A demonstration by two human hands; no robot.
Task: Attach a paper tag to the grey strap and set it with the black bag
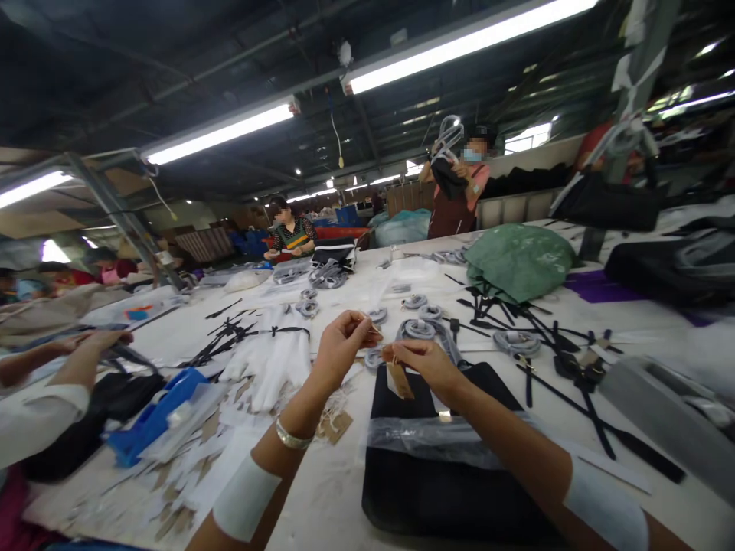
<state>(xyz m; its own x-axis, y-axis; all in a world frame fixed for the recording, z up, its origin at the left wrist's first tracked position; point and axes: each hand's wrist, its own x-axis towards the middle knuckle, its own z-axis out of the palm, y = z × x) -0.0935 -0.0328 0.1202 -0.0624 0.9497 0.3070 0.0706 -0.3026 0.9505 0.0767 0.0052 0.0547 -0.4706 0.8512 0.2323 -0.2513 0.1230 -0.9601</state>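
Observation:
Above a black bag [419,482], both my hands are raised close together with their fingertips pinched. My right hand [428,367] grips a brown hang tag [400,381] by its top, and the tag dangles over the bag's upper edge. My left hand [344,344] is closed on something thin and pale, perhaps string, too small to tell. The bag lies flat on the white table, with clear plastic wrap [425,432] around its middle. Beside it rests a loose bundle of strung tags [336,427].
Left of me are a blue tape dispenser [152,421], scattered paper tags [189,467] and a co-worker's hands [95,348]. Black straps [586,398], coiled grey straps [422,329] and a green bundle [517,264] lie on the table. Two people stand beyond it.

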